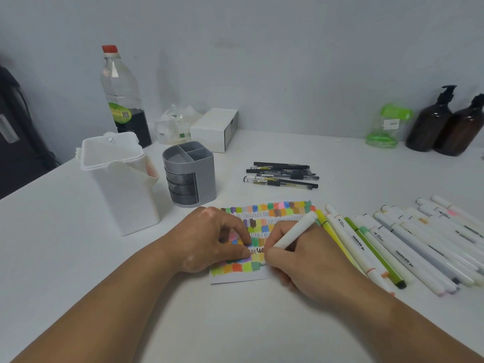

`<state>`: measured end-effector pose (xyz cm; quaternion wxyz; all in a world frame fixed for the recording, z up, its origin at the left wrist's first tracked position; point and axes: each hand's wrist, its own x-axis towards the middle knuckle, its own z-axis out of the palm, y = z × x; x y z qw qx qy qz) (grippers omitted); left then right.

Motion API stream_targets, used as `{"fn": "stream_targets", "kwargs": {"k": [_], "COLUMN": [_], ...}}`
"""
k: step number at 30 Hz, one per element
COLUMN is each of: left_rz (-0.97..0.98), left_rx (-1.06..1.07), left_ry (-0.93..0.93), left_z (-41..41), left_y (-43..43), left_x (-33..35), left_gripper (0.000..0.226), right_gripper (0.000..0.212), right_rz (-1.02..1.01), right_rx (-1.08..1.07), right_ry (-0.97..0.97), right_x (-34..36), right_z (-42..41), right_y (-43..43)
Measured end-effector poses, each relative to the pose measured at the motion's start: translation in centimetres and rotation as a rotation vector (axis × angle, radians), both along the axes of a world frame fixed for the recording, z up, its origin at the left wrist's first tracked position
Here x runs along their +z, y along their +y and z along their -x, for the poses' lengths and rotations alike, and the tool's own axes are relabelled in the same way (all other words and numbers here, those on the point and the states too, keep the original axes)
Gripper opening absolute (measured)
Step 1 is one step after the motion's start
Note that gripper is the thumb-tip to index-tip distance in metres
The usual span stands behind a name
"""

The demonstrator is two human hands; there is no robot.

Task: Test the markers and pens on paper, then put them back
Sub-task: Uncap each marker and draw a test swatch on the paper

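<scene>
a white marker [294, 230] is pinched in the right hand [307, 260], its tip set on the paper [248, 277] near the middle of the table [262, 323]. the sheet, filled with rows of coloured swatches and dark scribbles, is pressed flat by the left hand [209, 242], fingers curled. more markers [408, 244] lie right; black pens [281, 175] lie farther back.

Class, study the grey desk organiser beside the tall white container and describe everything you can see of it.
The grey desk organiser looks like plastic, rounded at the corners, and stands upright on the white table. Its open top is split into compartments that appear empty. Three darker, smoky drawers are stacked in its front, all closed. It sits right of the white container, behind the paper. Neither hand touches it.
</scene>
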<state>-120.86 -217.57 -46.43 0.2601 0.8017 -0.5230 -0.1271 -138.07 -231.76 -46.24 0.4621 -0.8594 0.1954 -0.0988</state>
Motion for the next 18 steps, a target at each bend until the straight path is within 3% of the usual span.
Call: {"fn": "stream_targets", "kwargs": {"k": [3, 7, 9, 12, 15, 18], "left_rz": [0.002, 0.099, 0.239, 0.41, 0.492, 0.485], "left_rx": [0.021, 0.063, 0.124, 0.221, 0.197, 0.138], "left_ry": [-0.014, 0.022, 0.142, 0.466, 0.719, 0.776], "left_z": [0.0, 0.0, -0.3, -0.7, -0.6, -0.5], "left_y": [-0.1, 0.0, 0.0, -0.1, -0.3, -0.2], "left_x": [-0.1, -0.1, -0.1, -0.1, -0.1, 0.0], "left_gripper": [0.018, 0.028, 0.022, 0.007, 0.017, 0.029], "right_gripper": [0.007, 0.019, 0.024, 0.025, 0.026, 0.021], "right_rz": [-0.051, -0.419, -0.511, -0.59, -0.57, -0.642], "right_rx": [-0.01, -0.207, -0.261, -0.283, -0.286, -0.269], "right_ry": [-0.01, -0.217, -0.332, -0.421, -0.439, -0.477], "right_x": [0.3, 1.2, 1.9, 2.5, 2.5, 2.6], "right_z": [0.0, 0.0, 0.1, 0.2, 0.1, 0.1], "right_y": [0.1, -0.9, -1.5, -2.0, -2.0, -2.1]}}
